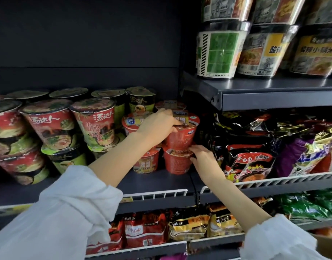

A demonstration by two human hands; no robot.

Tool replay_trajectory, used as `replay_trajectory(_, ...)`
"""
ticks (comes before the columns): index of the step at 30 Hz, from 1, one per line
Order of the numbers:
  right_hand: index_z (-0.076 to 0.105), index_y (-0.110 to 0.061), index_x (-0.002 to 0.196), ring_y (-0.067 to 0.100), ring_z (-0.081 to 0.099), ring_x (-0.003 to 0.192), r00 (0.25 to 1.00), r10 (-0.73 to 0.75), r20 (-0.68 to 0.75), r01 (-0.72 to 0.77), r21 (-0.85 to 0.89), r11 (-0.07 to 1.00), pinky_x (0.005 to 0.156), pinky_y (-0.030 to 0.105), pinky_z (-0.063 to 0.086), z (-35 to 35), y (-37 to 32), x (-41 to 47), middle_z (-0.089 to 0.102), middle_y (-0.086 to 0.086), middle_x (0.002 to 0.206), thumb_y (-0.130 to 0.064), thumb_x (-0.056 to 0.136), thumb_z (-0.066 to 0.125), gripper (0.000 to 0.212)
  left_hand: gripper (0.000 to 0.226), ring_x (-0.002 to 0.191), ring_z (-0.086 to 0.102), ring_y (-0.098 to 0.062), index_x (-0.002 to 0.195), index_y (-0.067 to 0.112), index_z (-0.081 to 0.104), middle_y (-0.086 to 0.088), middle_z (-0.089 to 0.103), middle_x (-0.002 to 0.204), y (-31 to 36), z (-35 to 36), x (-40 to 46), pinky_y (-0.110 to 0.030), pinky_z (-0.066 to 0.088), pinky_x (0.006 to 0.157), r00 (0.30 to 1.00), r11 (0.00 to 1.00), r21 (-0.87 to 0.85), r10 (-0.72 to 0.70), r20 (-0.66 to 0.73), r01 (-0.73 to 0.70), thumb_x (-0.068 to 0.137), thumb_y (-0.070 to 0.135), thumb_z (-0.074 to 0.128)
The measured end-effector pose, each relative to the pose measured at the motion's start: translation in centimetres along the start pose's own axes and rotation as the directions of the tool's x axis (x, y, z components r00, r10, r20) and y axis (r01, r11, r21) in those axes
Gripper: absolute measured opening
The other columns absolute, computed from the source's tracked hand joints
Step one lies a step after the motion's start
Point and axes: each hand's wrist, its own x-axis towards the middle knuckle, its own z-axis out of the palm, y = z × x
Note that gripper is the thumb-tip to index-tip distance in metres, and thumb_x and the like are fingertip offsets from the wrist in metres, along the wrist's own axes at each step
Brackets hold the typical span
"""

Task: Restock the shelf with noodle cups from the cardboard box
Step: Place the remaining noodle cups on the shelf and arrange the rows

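Observation:
My left hand [157, 123] grips the rim of a red noodle cup [182, 134] that stands stacked on a lower red cup [176, 162] on the dark shelf [157, 182]. My right hand [202, 156] holds the right side of the lower cup at its rim. Beside this stack, to the left, stands another pair of stacked red cups [147, 162], partly hidden by my left forearm. One more red cup lid [170, 104] shows behind them. The cardboard box is hidden, except perhaps a brown corner [328, 246] at the bottom right.
Taller red and green noodle cups [94, 121] fill the shelf's left part in stacked rows. Black and purple noodle bags [251, 162] crowd the right section behind a white wire rail [274, 180]. Large bowls [217, 53] sit on the upper right shelf; packets [144, 229] lie below.

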Motion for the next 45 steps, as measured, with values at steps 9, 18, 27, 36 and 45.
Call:
replay_trajectory(9, 0.060, -0.010, 0.114, 0.021, 0.046, 0.114, 0.995, -0.100, 0.000, 0.100, -0.109, 0.989, 0.088, 0.036, 0.050, -1.1, -0.9, -0.3, 0.052, 0.005, 0.116, -0.021, 0.086, 0.064, 0.030, 0.038, 0.109, 0.046, -0.025, 0.133, 0.034, 0.051, -0.005, 0.050, 0.111, 1.1, 0.7, 0.2, -0.034, 0.040, 0.086, 0.998, 0.999, -0.025, -0.031, -0.055, 0.029, 0.095, 0.030, 0.051)
replay_trajectory(18, 0.069, -0.007, 0.083, 0.028, 0.064, 0.078, 0.980, -0.146, -0.133, 0.121, -0.181, 0.976, 0.056, 0.036, 0.054, -0.2, -0.5, -0.8, 0.063, 0.007, 0.084, -0.011, 0.073, 0.075, 0.013, 0.032, 0.093, 0.048, -0.018, 0.126, 0.019, 0.058, -0.003, 0.046, 0.099, 1.5, 0.1, -0.5, -0.027, 0.036, 0.075, 0.991, 1.000, -0.009, 0.025, -0.129, -0.027, 0.095, 0.026, 0.054)
replay_trajectory(27, 0.059, -0.011, 0.118, 0.025, 0.046, 0.116, 0.995, -0.035, -0.092, 0.021, -0.151, 0.988, 0.086, 0.038, 0.052, -0.6, 0.1, -1.3, 0.052, 0.005, 0.122, -0.007, 0.089, 0.058, 0.030, 0.036, 0.105, 0.046, -0.019, 0.133, 0.023, 0.054, -0.006, 0.049, 0.108, 1.1, -0.1, -0.8, -0.028, 0.038, 0.078, 0.992, 0.994, 0.067, 0.089, -0.093, -0.083, 0.097, 0.022, 0.049)
replay_trajectory(36, 0.064, -0.001, 0.106, 0.022, 0.050, 0.108, 1.000, -0.009, 0.025, 0.007, 0.075, 0.997, 0.090, 0.021, 0.041, -1.1, 0.6, -0.2, 0.048, 0.011, 0.114, -0.009, 0.088, 0.062, 0.020, 0.023, 0.099, 0.055, -0.021, 0.111, 0.011, 0.067, -0.006, 0.049, 0.102, 0.9, 0.3, -1.1, -0.031, 0.047, 0.087, 0.986, 0.967, -0.251, -0.076, -0.148, 0.037, 0.093, 0.020, 0.056)
replay_trajectory(45, 0.051, -0.005, 0.115, 0.023, 0.056, 0.103, 0.988, -0.002, -0.154, 0.024, 0.138, 0.990, 0.089, 0.025, 0.048, 0.1, -0.4, -1.5, 0.041, 0.010, 0.124, -0.008, 0.088, 0.062, 0.029, 0.020, 0.101, 0.053, -0.021, 0.110, 0.009, 0.068, -0.008, 0.052, 0.104, 0.8, 0.1, -1.8, -0.032, 0.047, 0.084, 0.976, 0.966, -0.255, -0.085, -0.200, 0.032, 0.093, 0.015, 0.057)
